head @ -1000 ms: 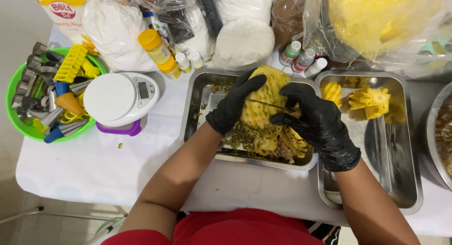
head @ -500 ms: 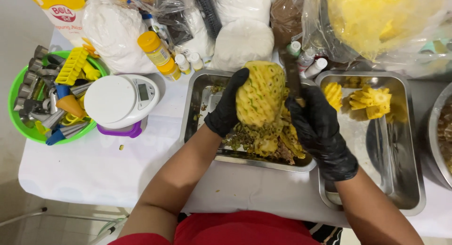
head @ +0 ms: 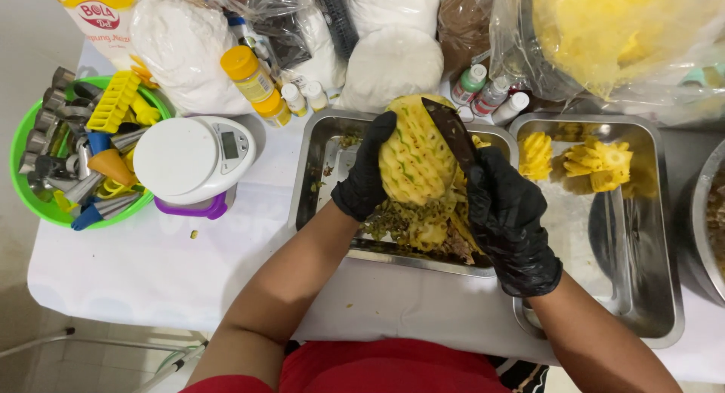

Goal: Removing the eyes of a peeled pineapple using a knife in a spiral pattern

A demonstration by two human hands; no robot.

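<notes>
- White cloth covers our desk [head: 151,280], crowded with bags, small bottles and a kitchen scale [head: 192,163].
- Our left hand [head: 366,174], gloved black, wraps the peeled pineapple [head: 415,155] upright over the near steel tray [head: 317,174] of trimmings.
- Our right hand [head: 513,219] is closed on a knife [head: 451,132], blade laid against the fruit.
- We judge this the eye-cutting step; the next cut calls for a shallow, steady angle.

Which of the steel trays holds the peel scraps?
The left tray, under the pineapple that both gloved hands work on; the right tray holds only clean yellow pieces.
</notes>
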